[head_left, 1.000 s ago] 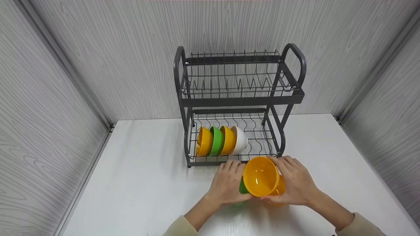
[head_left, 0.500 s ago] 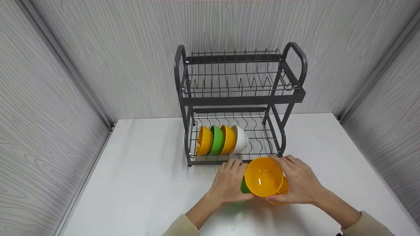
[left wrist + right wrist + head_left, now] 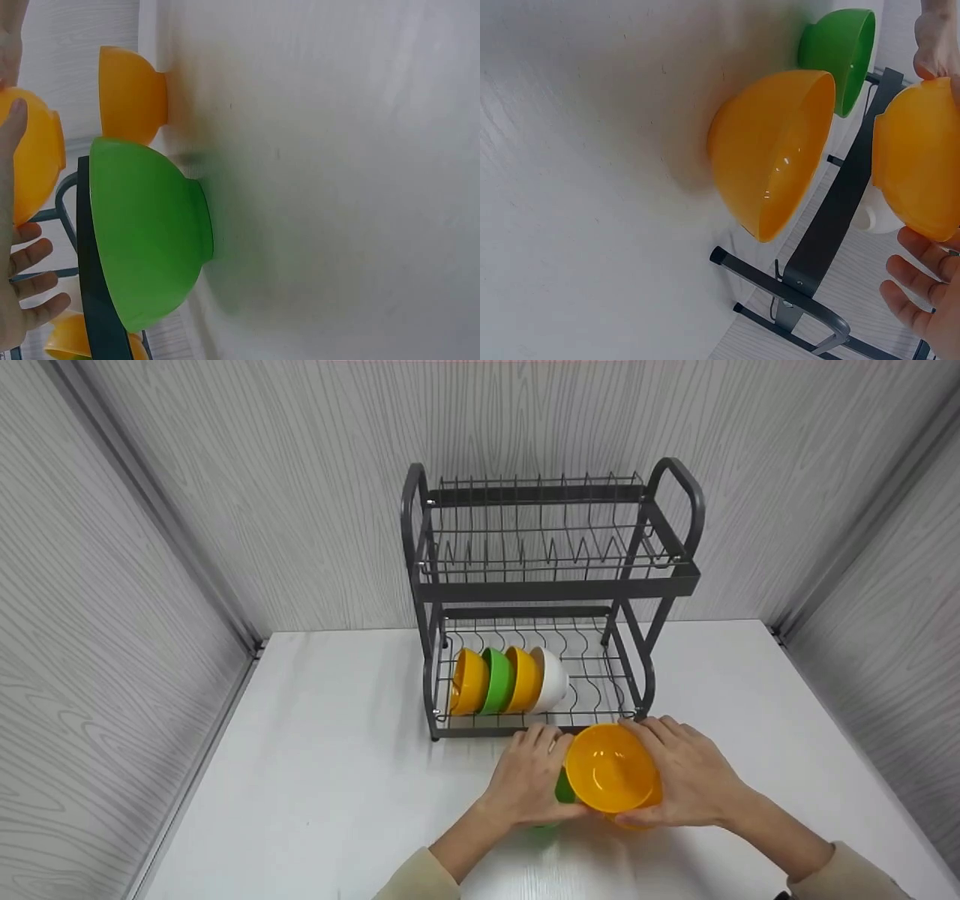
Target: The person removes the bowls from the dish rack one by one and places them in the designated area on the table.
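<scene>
The grip is two-handed: the left hand (image 3: 529, 780) and right hand (image 3: 690, 772) clasp an orange bowl (image 3: 609, 771) from either side, each spread about as wide as its curved wall, thumbs at the near edge and forefingers at the far side, the remaining fingers fanned loosely. The held bowl is glossy, smooth and round, with a short foot ring; it is raised clear of the tabletop (image 3: 300, 780), in front of the rack, its mouth tipped towards the head camera and its inside catching small bright highlights. Beneath it, a green bowl (image 3: 146, 232) and a lower orange bowl (image 3: 769, 150) sit upright on their feet, side by side; whether they touch is hard to tell. The tabletop is white and faintly shiny, picking up blurred tints of both colours. Behind stands a dark two-tier rack (image 3: 555, 589) of tube, flat bars and thin bent wire. On its lower tier four bowls lean on edge in a close row, mouths to the left: outer orange bowl (image 3: 471, 682), green rack bowl (image 3: 498, 682), inner orange bowl (image 3: 526, 682) and white bowl (image 3: 553, 682). Beige sleeves (image 3: 421, 877) cover the forearms, and pale wood-grained panels (image 3: 300, 510) wall the space.
</scene>
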The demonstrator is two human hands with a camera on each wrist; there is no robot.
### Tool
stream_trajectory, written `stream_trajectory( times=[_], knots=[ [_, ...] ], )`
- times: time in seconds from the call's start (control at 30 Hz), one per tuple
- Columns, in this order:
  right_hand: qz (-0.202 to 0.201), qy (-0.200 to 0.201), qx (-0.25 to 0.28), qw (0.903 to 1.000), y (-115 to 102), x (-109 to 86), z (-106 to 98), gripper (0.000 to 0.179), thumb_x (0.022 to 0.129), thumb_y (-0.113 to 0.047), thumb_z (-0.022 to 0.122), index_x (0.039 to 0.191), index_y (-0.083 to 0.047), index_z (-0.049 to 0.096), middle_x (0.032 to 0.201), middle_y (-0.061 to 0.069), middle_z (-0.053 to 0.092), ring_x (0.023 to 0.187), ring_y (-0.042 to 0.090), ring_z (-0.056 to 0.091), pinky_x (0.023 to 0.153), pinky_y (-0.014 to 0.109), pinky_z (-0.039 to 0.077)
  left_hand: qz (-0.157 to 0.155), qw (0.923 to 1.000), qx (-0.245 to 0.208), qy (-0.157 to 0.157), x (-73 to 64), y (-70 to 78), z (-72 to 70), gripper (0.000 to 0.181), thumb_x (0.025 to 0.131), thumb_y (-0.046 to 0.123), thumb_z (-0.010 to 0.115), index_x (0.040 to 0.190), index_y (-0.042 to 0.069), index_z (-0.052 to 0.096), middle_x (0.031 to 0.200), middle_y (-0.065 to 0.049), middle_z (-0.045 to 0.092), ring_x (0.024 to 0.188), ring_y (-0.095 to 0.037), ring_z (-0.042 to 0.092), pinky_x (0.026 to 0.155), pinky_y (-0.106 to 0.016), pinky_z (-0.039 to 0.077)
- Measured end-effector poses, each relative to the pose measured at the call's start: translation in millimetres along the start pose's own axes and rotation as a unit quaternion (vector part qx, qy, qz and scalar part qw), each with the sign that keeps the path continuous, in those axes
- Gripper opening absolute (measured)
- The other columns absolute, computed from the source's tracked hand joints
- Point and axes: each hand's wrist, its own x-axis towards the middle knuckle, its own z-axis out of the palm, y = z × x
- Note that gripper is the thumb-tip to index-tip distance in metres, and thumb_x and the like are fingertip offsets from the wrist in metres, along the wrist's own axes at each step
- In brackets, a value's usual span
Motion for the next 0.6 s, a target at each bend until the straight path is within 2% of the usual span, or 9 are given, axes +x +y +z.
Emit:
stream_trajectory(
  times=[0.37,0.6],
  knots=[
    [0.007,-0.037,-0.031,0.9988,1.8,-1.6,4.9,0.124,0.057,-0.094,0.073,0.148,-0.012,0.053,0.121,0.006,0.069,0.100,0.023,0.062,0.076,0.039,0.057,0.010,0.9997,0.017,-0.016,4.1,5.1,1.1,0.094,0.076,0.092,0.060,0.139,0.023,0.056,0.125,0.002,0.062,0.118,-0.017,0.057,0.094,-0.030,0.053],
    [0.003,-0.043,-0.028,0.9987,6.8,-5.5,7.7,0.118,0.057,-0.091,0.076,0.141,-0.012,0.055,0.115,0.004,0.069,0.095,0.019,0.060,0.074,0.036,0.055,0.018,0.9986,0.038,-0.033,6.7,10.3,1.8,0.097,0.077,0.095,0.055,0.142,0.024,0.055,0.127,0.002,0.062,0.121,-0.018,0.058,0.097,-0.032,0.055]
  ],
)
